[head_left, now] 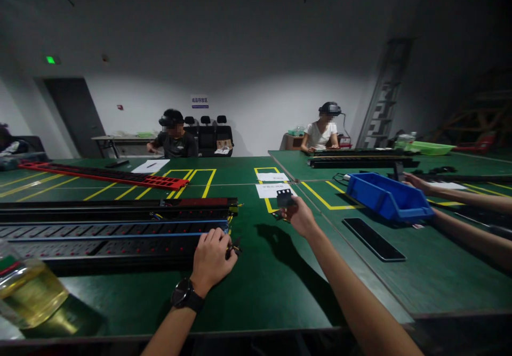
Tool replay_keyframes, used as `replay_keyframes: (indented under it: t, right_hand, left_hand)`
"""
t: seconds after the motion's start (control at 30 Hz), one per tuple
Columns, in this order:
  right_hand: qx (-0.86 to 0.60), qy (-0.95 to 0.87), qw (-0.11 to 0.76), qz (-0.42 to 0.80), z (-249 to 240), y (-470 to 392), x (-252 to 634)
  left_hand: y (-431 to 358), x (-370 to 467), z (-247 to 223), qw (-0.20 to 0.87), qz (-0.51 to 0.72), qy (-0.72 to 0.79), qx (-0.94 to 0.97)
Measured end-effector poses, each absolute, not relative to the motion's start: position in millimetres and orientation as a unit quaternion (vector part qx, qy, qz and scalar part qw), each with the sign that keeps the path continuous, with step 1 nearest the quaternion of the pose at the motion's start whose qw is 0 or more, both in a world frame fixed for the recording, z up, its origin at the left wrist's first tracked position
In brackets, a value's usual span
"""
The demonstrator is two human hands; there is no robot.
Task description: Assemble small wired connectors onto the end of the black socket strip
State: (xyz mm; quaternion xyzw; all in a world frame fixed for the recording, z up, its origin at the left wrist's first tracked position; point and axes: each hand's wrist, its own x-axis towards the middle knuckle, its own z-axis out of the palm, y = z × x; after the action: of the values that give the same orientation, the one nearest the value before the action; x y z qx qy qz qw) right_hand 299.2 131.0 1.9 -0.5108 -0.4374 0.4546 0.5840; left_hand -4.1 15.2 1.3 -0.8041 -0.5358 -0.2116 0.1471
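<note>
My left hand (214,257) is curled over the right end of the nearest long black power strip (144,250). Between its thumb and fingers are what look like dark wire ends (237,247), partly hidden. Out to the right, my right hand (301,216) is raised above the green table, pinching a small black bracket (285,198) with square holes along its top. A darker piece hangs below the bracket, too small to name. Behind the nearest strip lie more long strips (120,231), with yellow-green wires at their right ends.
A blue bin (384,199) and a black phone (374,239) lie to the right, near another person's arms (468,201). Paper sheets (274,189) lie ahead. At left are a red rack (100,174) and a bottle of yellow liquid (30,292). Two people sit across the table.
</note>
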Motion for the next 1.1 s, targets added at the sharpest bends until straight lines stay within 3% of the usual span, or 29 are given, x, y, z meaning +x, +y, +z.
replay_keyframes:
  t: [0.33, 1.1]
  right_hand:
    - [-0.494, -0.233, 0.621, 0.561, 5.5, 127.6, 293.1]
    - [-0.523, -0.248, 0.607, 0.545, 0.3, 123.6, 285.4]
  left_hand:
    - [15.1, -4.3, 0.0, 0.138, -0.21, -0.54, -0.804]
    - [14.9, -4.2, -3.9, 0.13, -0.223, -0.541, -0.8]
